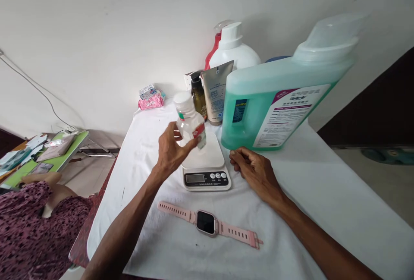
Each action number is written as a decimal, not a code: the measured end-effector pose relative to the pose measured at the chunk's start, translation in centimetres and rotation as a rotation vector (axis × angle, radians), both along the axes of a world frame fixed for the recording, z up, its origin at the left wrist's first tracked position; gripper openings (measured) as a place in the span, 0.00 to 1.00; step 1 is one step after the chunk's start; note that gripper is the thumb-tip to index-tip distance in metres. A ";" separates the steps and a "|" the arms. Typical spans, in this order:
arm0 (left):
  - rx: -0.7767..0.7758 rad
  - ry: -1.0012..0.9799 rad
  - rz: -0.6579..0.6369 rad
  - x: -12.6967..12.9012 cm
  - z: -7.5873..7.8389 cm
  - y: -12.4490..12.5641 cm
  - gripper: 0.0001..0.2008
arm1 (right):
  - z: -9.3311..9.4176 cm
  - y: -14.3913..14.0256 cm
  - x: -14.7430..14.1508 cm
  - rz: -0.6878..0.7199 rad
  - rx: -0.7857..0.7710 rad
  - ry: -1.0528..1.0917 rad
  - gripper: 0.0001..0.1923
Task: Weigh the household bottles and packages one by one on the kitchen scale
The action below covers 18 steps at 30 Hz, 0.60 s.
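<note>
My left hand [171, 148] is closed around a small clear bottle [190, 122] with a white cap and a red-and-white label. The bottle tilts a little, over the white platform of a digital kitchen scale [207, 159]; whether it touches the platform I cannot tell. To the right of the scale, my right hand [254, 170] rests on the cloth with its fingers curled in; what they hold, if anything, is hidden. Just behind it stands a big jug of green liquid [249, 99]. A pink smartwatch [206, 222] lies flat in front of the scale, its strap stretched out.
Behind the scale are a beige tube [214, 94], a dark pump bottle [198, 92], a white jug [237, 53] and a red spray bottle [213, 51]. A pink packet [151, 101] sits at the back left. At far left, a person in patterned clothing [39, 232] is beside a green table [67, 152].
</note>
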<state>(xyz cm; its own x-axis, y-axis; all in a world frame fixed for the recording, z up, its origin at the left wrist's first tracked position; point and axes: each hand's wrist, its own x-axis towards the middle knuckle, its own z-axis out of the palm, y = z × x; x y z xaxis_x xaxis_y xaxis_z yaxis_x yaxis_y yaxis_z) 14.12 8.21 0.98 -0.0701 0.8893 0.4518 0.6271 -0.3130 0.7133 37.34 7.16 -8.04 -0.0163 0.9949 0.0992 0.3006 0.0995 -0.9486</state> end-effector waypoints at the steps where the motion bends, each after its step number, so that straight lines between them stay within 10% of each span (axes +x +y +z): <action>1: 0.015 -0.019 0.027 -0.1 0.5 0.6 0.21 | 0.1 0.0 0.0 0.003 -0.005 0.011 0.25; 7: 0.076 -0.066 0.085 0.6 2.2 5.9 0.23 | 0.5 -0.1 -0.1 -0.008 -0.010 0.011 0.25; 18: -0.014 -0.040 0.027 3.6 -2.6 8.9 0.22 | 0.3 0.0 0.0 0.007 -0.006 0.050 0.23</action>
<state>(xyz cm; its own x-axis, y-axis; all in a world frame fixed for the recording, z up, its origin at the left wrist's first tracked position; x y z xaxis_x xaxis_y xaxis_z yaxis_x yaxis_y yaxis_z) 17.70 17.10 -1.63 -0.1117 0.8933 0.4353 0.6059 -0.2860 0.7423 37.37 7.20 -7.72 -0.0189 0.9954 0.0939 0.2521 0.0957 -0.9630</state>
